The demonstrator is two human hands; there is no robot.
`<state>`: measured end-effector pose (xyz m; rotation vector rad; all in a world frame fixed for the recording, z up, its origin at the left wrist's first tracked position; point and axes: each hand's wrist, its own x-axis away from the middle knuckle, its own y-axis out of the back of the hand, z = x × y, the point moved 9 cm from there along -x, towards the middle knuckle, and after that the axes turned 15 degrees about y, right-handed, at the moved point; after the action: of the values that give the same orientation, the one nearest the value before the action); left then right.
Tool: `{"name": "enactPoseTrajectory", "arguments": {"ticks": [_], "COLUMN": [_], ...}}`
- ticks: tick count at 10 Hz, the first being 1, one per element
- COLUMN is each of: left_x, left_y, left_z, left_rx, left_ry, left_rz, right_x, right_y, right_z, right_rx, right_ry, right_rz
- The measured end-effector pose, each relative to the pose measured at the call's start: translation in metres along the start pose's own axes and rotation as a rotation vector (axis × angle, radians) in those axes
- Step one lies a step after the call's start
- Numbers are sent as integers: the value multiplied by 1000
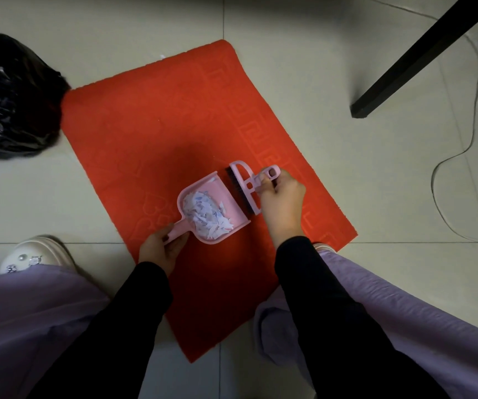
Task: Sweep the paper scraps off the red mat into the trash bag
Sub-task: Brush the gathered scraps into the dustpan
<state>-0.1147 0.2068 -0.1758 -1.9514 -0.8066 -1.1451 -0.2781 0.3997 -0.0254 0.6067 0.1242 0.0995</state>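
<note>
A red mat (151, 125) lies tilted on the tiled floor. On its near part rests a pink dustpan (226, 194) holding a heap of white paper scraps (206, 214). My left hand (160, 249) grips the dustpan's handle. My right hand (281, 200) holds the handle of a pink hand brush (246, 185), whose dark bristles stand at the dustpan's open mouth. A black trash bag (10, 96) sits at the far left, touching the mat's far left corner. One small white scrap (162, 56) lies by the mat's far edge.
A black furniture leg (422, 59) slants down to the floor at the far right. A thin cable (456, 159) loops over the tiles on the right. My purple trouser legs and a white shoe (36, 254) fill the near part of the view.
</note>
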Motion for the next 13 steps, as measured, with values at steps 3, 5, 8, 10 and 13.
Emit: {"name": "enactPoseTrajectory", "arguments": {"ticks": [3, 5, 8, 10, 13], "left_x": [23, 19, 13, 17, 22], "left_y": [32, 48, 52, 51, 55], "left_z": [-30, -28, -38, -53, -86], "left_rx": [17, 181, 127, 123, 366], "left_ry": [-17, 60, 28, -8, -47], "left_rz": [-80, -82, -70, -87, -88], "right_x": [-3, 1, -1, -3, 0], "right_y": [0, -10, -23, -31, -33], "right_z": [13, 17, 28, 41, 59], "right_rx": [-1, 4, 3, 0, -103], "right_ry": [-1, -5, 9, 52, 96], "right_rz": [-19, 5, 58, 93, 32]}}
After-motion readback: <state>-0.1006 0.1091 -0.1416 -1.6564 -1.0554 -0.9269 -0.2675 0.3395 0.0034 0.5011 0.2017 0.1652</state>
